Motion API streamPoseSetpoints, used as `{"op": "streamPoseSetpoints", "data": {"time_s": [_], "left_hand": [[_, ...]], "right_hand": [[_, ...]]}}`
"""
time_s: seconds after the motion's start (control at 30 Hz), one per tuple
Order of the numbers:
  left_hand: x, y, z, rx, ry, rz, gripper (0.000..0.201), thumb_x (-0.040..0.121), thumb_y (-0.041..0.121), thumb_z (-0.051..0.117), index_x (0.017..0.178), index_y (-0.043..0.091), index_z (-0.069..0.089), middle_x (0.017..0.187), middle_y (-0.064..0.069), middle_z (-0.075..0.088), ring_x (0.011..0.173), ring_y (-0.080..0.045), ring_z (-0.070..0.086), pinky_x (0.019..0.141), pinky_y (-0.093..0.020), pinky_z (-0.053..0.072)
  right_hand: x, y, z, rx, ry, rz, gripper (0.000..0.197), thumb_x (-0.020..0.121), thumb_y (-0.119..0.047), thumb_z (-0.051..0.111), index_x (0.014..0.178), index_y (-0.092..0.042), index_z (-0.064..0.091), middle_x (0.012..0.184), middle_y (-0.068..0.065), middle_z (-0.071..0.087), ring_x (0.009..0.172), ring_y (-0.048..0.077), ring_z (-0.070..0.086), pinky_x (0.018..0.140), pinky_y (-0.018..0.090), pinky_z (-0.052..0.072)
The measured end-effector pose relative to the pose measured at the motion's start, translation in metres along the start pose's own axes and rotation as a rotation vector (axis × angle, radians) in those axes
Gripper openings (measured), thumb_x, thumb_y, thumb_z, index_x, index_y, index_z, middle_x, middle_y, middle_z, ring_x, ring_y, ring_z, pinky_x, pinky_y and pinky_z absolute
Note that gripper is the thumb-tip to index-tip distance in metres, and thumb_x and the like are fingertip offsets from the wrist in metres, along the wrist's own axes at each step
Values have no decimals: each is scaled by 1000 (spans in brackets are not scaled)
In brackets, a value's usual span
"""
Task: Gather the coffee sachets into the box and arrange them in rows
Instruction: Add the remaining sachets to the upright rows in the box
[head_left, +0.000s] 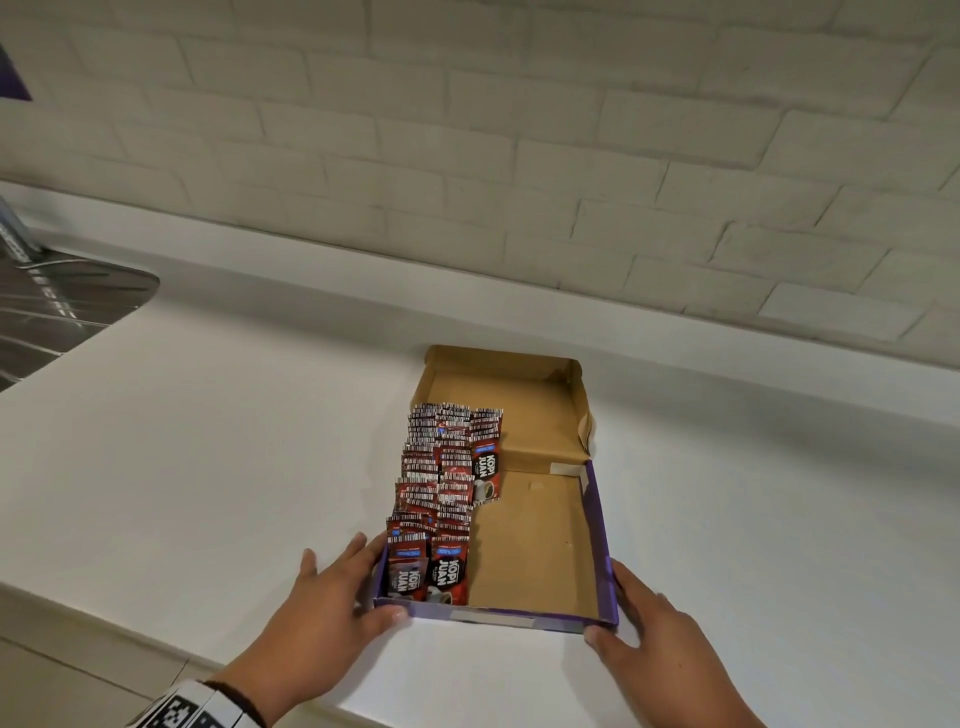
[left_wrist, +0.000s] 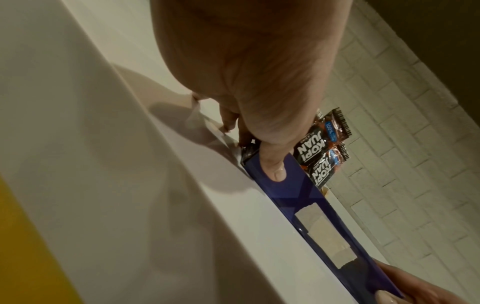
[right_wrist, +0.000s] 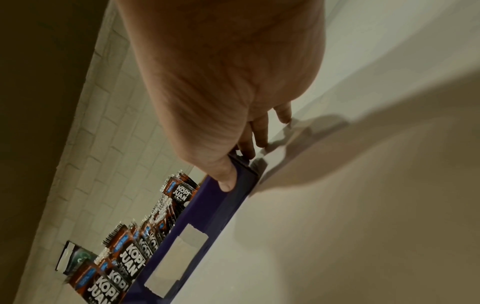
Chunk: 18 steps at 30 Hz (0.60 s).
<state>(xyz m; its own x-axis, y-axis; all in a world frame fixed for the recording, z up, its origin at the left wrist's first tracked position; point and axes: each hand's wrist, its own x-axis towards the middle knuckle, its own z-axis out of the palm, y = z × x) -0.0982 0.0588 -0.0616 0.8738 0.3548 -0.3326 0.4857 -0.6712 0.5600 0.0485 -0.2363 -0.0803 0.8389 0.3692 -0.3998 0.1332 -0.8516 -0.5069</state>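
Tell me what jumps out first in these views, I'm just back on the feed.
The red and black coffee sachets stand packed in rows down the left side of the open purple box, whose right half is bare cardboard. The left hand and right hand hold the box's two near corners, thumbs on its front wall, on the white counter.

box (head_left: 605, 545) R half bare, open from above | sachets (head_left: 441, 493) fill L side | lid (head_left: 519, 395) blocks rear

White countertop (head_left: 208, 441), open purple cardboard box (head_left: 498, 618) resting directly on it
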Motion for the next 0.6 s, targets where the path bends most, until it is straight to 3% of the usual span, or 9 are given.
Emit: {"op": "streamPoseSetpoints", "data": {"time_s": [0.43,0.6], "left_hand": [[25,-6,2,13,28,59,79,95,53,57,157,37,11,163,9,26,154,-7,3,124,-43,-9],[36,-7,0,7,37,73,79,95,52,58,158,37,11,163,8,27,154,-8,3,124,-43,-8]], "right_hand": [[5,-9,-11,31,32,-88,74,95,-47,62,158,-42,24,147,-19,54,134,15,52,114,34,42],[13,-11,-14,32,55,-107,72,96,-43,63,158,-40,27,145,-18,55,130,15,53,109,28,43]]}}
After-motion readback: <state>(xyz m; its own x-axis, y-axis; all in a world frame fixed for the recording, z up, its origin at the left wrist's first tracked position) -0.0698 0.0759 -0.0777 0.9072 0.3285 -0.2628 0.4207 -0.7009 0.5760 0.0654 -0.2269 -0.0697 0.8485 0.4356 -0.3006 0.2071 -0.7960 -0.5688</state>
